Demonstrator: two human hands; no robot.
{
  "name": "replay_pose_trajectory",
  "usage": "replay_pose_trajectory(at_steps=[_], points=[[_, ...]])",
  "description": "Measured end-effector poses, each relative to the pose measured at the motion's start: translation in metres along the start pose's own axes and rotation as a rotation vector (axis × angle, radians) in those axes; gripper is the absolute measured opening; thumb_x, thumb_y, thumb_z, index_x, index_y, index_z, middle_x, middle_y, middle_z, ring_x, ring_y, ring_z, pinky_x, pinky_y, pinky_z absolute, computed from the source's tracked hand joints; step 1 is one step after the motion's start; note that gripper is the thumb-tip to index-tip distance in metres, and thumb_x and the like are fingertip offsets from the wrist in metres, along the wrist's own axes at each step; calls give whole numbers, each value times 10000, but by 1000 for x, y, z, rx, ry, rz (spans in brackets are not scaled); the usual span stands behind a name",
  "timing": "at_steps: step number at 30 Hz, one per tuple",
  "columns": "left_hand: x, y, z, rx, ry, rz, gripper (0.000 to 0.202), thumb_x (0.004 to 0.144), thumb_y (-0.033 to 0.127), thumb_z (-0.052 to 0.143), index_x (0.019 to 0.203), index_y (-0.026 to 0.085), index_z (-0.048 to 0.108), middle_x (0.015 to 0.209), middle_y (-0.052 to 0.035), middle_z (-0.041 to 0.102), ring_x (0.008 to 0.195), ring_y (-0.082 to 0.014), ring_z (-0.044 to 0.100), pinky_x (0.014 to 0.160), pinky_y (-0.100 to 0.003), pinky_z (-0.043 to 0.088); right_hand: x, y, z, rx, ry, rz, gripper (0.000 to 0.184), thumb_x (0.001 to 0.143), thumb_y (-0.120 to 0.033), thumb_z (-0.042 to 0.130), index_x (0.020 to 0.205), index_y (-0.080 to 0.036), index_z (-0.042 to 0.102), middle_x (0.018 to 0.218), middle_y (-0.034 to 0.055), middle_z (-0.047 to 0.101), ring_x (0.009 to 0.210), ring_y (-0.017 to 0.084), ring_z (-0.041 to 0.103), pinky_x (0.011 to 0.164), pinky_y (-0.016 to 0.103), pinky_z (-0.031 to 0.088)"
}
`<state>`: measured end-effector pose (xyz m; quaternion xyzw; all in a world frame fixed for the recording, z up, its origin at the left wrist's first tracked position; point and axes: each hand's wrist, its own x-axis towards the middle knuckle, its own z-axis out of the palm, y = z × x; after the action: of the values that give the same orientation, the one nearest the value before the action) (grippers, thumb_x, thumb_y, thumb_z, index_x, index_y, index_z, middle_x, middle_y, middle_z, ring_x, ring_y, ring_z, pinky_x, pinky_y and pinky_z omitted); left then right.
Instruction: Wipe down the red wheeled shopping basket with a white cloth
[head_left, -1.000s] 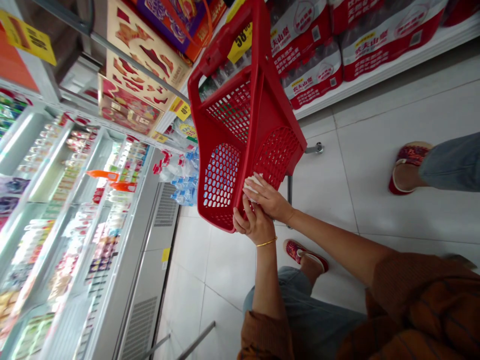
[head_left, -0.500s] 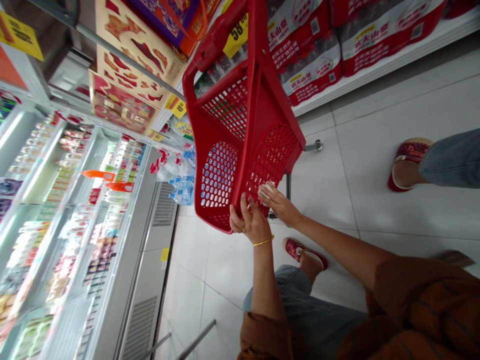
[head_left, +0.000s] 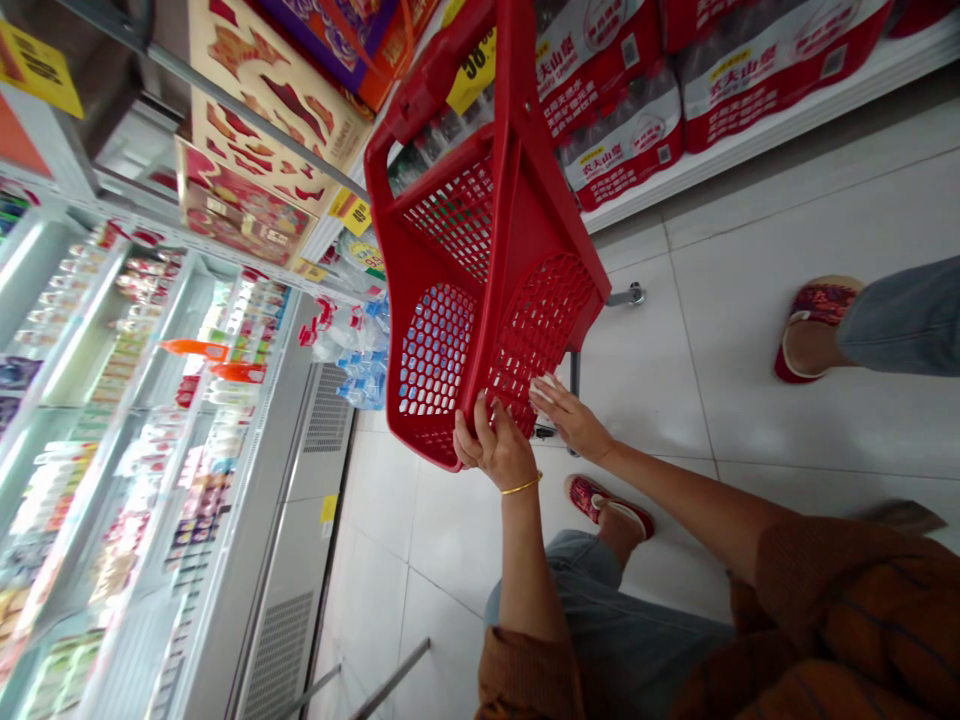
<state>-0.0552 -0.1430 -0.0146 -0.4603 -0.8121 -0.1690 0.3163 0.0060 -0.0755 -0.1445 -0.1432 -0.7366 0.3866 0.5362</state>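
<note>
A red plastic shopping basket [head_left: 480, 250] with perforated walls fills the middle of the head view, tilted with its handle pointing up. My left hand [head_left: 491, 447] is closed round the basket's near rim at the corner. My right hand [head_left: 571, 417] lies just to the right of it, fingers flat against the basket's outer side wall. Under its fingertips a small white cloth [head_left: 542, 384] shows, pressed to the red mesh.
A lit refrigerated case [head_left: 135, 420] of packaged goods runs along the left. Shrink-wrapped packs of bottled water [head_left: 622, 150] sit on a low shelf at the top right. Another person's foot in a red slipper [head_left: 814, 325] stands on the tiled floor; my own slipper [head_left: 604, 503] is below the basket.
My right hand has slid with the white cloth along the basket's side wall, away from my left hand. The left hand keeps its grip on the rim.
</note>
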Motion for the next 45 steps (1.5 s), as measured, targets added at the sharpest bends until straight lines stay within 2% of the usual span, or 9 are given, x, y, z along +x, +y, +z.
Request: replay_pose_trajectory(at_steps=[3,7,10,16,23,30,34,38,45], points=[[0,0,-1,15,-11,1,229,912,292,518,1023,245,712,1239,-101,630,1332,-314,349,1088,-584,234,28,-18,-1,35,79,-49,509,963,-119,376,1449,-259,308,1490,97,376,1425,212,243,1159,534,278],[1,3,-2,26,4,-4,237,919,279,499,1005,250,717,1235,-88,635,1328,-302,360,1094,-553,247,65,-36,1,40,99,-120,488,961,-167,427,1427,-289,344,1505,68,354,1437,221,204,1154,541,289],[1,3,-2,24,-11,-20,240,920,293,494,975,241,722,1227,-98,638,1327,-308,366,1097,-556,239,81,-43,0,22,92,-162,475,967,-178,416,1428,-273,347,1497,70,369,1450,234,132,1153,566,270],[-1,3,0,60,32,32,225,916,273,507,975,247,723,1209,-83,653,1330,-300,368,1098,-545,257,77,-36,-2,-14,24,-177,514,978,-171,371,1471,-247,247,1498,86,365,1452,233,76,1143,576,279],[0,5,-1,-73,-12,-4,262,930,257,471,1053,228,701,1280,-114,605,1372,-313,311,1088,-606,255,43,-15,-5,-52,-49,-77,509,970,-128,348,1461,-245,281,1505,89,348,1446,228,127,1136,560,302],[-3,3,4,-25,42,62,263,917,209,491,1084,235,691,1247,-79,633,1338,-303,371,1080,-564,290,25,-6,-9,-93,-58,-36,541,954,-88,346,1467,-244,274,1486,104,381,1438,229,178,1120,528,350],[-4,6,6,2,76,86,289,912,179,498,1136,249,668,1232,-59,644,1323,-291,389,1079,-535,284,38,-17,-18,-103,-5,-101,575,943,-77,372,1471,-275,259,1486,92,384,1435,240,199,1114,540,353],[-6,9,11,27,99,83,319,909,168,491,1169,259,651,1221,-42,652,1291,-286,433,1073,-495,286,66,-33,-27,-82,12,-217,576,949,-124,381,1475,-311,239,1514,55,337,1435,266,191,1130,585,300],[-3,18,12,108,161,95,296,907,180,481,1116,239,683,1166,-16,685,1205,-237,528,1110,-383,243,104,-29,-32,-139,-119,-370,611,950,-128,372,1493,-313,161,1539,37,274,1431,263,190,1153,592,228]])
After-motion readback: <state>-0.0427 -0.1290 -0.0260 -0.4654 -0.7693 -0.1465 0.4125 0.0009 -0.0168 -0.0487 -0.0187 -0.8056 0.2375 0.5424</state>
